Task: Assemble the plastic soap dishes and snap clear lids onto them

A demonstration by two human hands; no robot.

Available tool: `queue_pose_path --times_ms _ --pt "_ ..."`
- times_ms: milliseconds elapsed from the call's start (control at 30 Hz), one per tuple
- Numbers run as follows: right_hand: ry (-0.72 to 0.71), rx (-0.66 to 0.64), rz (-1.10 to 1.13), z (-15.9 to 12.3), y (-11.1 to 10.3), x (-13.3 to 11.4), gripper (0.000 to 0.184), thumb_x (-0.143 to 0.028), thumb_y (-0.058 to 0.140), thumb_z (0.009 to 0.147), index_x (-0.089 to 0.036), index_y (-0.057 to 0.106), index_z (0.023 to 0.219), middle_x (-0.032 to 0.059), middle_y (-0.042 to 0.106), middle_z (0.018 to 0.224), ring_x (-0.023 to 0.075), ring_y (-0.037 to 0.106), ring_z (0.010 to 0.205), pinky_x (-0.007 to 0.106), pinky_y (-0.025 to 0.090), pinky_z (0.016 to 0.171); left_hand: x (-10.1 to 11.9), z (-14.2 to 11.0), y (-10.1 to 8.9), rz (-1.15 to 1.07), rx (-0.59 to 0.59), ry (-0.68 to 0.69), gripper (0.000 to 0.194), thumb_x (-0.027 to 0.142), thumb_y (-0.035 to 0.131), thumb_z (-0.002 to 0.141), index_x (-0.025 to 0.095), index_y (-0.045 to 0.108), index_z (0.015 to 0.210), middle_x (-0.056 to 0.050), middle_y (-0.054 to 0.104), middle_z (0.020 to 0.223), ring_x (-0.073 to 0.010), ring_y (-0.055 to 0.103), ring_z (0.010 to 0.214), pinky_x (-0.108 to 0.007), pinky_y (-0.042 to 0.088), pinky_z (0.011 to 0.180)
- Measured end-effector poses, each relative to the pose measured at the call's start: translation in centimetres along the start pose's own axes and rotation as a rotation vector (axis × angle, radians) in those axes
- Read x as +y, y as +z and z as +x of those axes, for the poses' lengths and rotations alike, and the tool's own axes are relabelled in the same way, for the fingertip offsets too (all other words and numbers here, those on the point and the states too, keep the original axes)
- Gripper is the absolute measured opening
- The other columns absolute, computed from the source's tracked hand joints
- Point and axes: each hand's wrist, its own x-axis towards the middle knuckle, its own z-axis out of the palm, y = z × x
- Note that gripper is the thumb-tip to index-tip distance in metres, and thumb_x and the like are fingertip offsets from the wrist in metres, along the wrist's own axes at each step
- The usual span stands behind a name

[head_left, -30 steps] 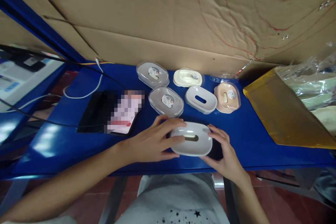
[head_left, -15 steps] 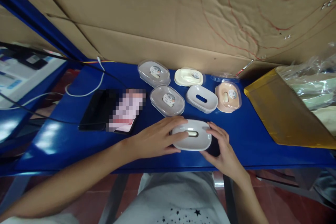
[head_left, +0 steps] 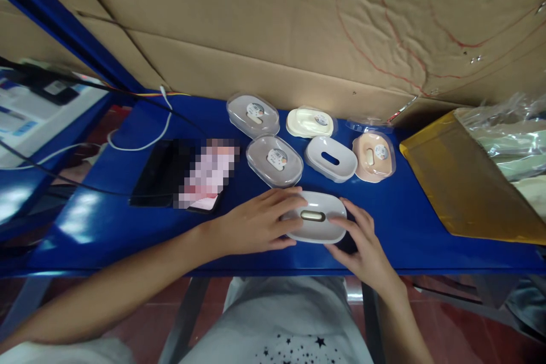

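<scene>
A person's left hand (head_left: 260, 224) and right hand (head_left: 362, 239) grip opposite ends of a pale oval dish (head_left: 318, 231) near the front edge of a blue counter (head_left: 405, 247) — a cream strip (head_left: 313, 215) showing in its slot. Just beyond sit a second slotted dish (head_left: 342, 169), two covered gray dishes (head_left: 268, 169) and a peach dish (head_left: 375, 168) — phone (head_left: 209, 176) to the left, cardboard box (head_left: 464, 187) to the right.
</scene>
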Motion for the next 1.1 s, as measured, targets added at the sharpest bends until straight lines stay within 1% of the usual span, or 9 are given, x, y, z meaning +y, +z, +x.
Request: queue_pose_path --times_ms 100,200,333,433,567,733,867,1000,1100 --pt "-0.042 0.011 -0.052 -0.1 0.1 -0.1 0.050 -0.028 0.075 0.102 -0.034 0.059 0.149 0.0144 0.041 0.173 0.0393 0.048 0.155 0.065 0.049 0.118 0.0 0.0 0.1 0.037 -0.018 0.017 0.032 0.032 0.086 0.095 0.017 0.066 0.115 -0.015 0.067 0.141 -0.0411 0.053 0.150 -0.059 0.052 0.123" --pt "-0.068 0.021 -0.096 -0.1 0.0 -0.2 0.059 -0.026 0.076 0.101 -0.037 0.057 0.156 0.0121 0.035 0.177 0.0400 0.046 0.157 0.066 0.048 0.119 0.1 0.0 0.2 0.078 -0.038 0.025 0.028 0.030 0.084 0.096 0.018 0.066 0.114 -0.014 0.067 0.141 -0.0376 0.055 0.148 -0.055 0.053 0.123" --pt "-0.115 0.017 -0.073 -0.1 -0.3 -0.2 0.071 -0.024 0.076 0.101 -0.046 0.049 0.163 0.0072 0.042 0.176 0.0386 0.050 0.155 0.067 0.049 0.120 0.5 0.2 0.2 0.120 -0.029 0.037 0.016 0.025 0.078 0.100 0.020 0.067 0.110 -0.011 0.070 0.137 -0.0307 0.060 0.142 -0.048 0.053 0.120" --pt "-0.129 -0.015 -0.069 -0.2 -0.4 -0.1 0.074 -0.026 0.077 0.101 -0.048 0.046 0.165 0.0057 0.042 0.176 0.0385 0.051 0.155 0.069 0.050 0.119 0.7 0.3 0.2 0.157 -0.016 0.060 0.009 0.022 0.070 0.103 0.019 0.068 0.111 -0.011 0.071 0.131 -0.0287 0.064 0.134 -0.047 0.054 0.116" --pt "-0.152 -0.007 -0.110 -0.5 -0.5 0.0 0.077 -0.025 0.077 0.101 -0.048 0.044 0.166 0.0064 0.043 0.175 0.0378 0.049 0.156 0.068 0.052 0.117 1.0 0.4 0.4 0.235 -0.017 0.075 0.011 0.016 0.064 0.104 0.018 0.069 0.114 -0.010 0.072 0.125 -0.0275 0.066 0.127 -0.046 0.053 0.112" --pt "-0.197 0.028 -0.226 -0.9 -0.4 0.2 0.076 -0.021 0.076 0.101 -0.042 0.045 0.167 0.0100 0.053 0.168 0.0381 0.049 0.157 0.066 0.055 0.114 1.2 0.5 0.8 0.304 -0.002 0.083 0.012 0.016 0.068 0.101 0.019 0.069 0.112 -0.009 0.072 0.125 -0.0266 0.065 0.126 -0.045 0.051 0.113" --pt "-0.206 0.030 -0.270 -0.8 0.0 0.3 0.074 -0.022 0.076 0.101 -0.037 0.046 0.167 0.0113 0.060 0.164 0.0381 0.049 0.158 0.067 0.056 0.114 1.1 0.7 0.9 0.288 -0.014 0.064 0.014 0.020 0.073 0.099 0.019 0.070 0.113 -0.009 0.073 0.124 -0.0266 0.065 0.124 -0.045 0.050 0.114" --pt "-0.199 0.002 -0.257 -0.6 -0.3 0.6 0.067 -0.030 0.075 0.103 -0.038 0.050 0.164 0.0104 0.055 0.169 0.0379 0.049 0.158 0.070 0.052 0.118 0.8 0.8 0.9 0.241 -0.028 0.057 0.020 0.024 0.079 0.098 0.018 0.070 0.114 -0.009 0.073 0.124 -0.0264 0.066 0.125 -0.043 0.050 0.114" --pt "-0.236 -0.026 -0.228 0.1 -2.4 1.3 0.064 -0.037 0.073 0.104 -0.036 0.050 0.164 0.0124 0.047 0.174 0.0389 0.049 0.158 0.070 0.052 0.118 0.7 0.8 0.9 0.162 -0.007 0.041 0.028 0.037 0.082 0.098 0.018 0.069 0.114 -0.010 0.071 0.131 -0.0271 0.066 0.128 -0.043 0.051 0.115"
